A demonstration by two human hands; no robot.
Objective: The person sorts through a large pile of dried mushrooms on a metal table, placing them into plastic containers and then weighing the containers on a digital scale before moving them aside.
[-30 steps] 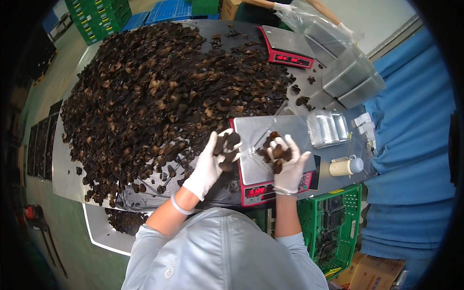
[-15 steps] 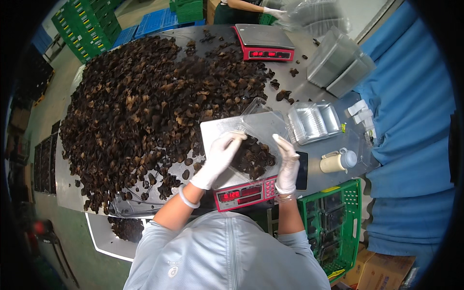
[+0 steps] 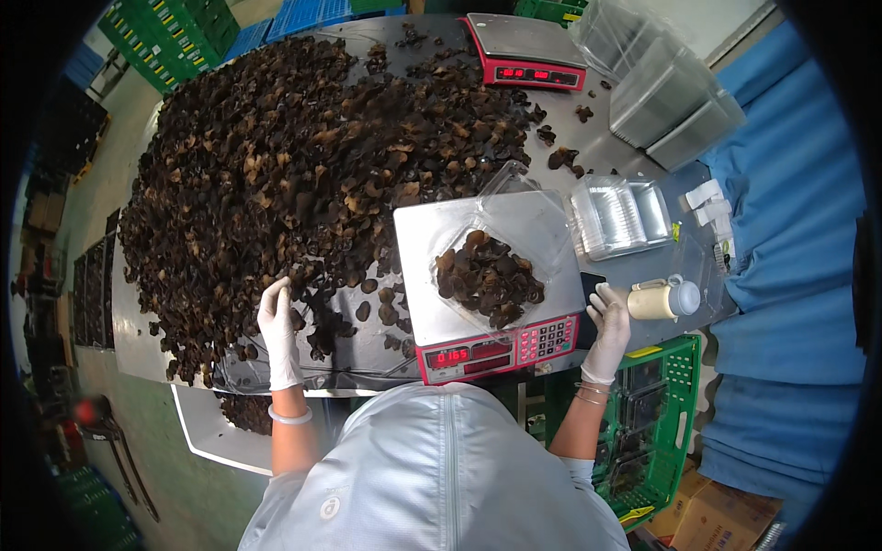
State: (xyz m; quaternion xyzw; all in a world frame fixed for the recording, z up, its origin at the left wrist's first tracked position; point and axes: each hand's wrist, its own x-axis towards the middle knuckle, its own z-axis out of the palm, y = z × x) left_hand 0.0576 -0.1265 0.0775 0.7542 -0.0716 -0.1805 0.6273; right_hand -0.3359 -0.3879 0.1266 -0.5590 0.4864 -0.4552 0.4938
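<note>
My gloved left hand (image 3: 278, 332) is at the near edge of a large heap of dark brown wood ear mushrooms (image 3: 276, 193). Its fingers are drawn together among the pieces; whatever they hold is hidden. To the right of the scale (image 3: 423, 266), my gloved right hand (image 3: 608, 335) hovers with bent fingers apart, holding nothing. A clear plastic clamshell box (image 3: 542, 230) lies opened on the scale's steel plate, with a mound of wood ears (image 3: 490, 280) in it. Neither hand touches the box. The scale's red display is lit.
Stacked clear boxes (image 3: 617, 220) and a cream bottle (image 3: 657, 299) stand at the right. A second red scale (image 3: 528, 50) and taller box stacks (image 3: 671, 96) are farther back. Below the right table edge, a green crate (image 3: 680, 395) holds filled boxes; a white bin (image 3: 197, 427) sits lower left.
Both hands have left the box on the scale. My left hand moved left to the heap, my right hand rightward. The display reading has risen. The co-worker's arm at the back is out of sight.
</note>
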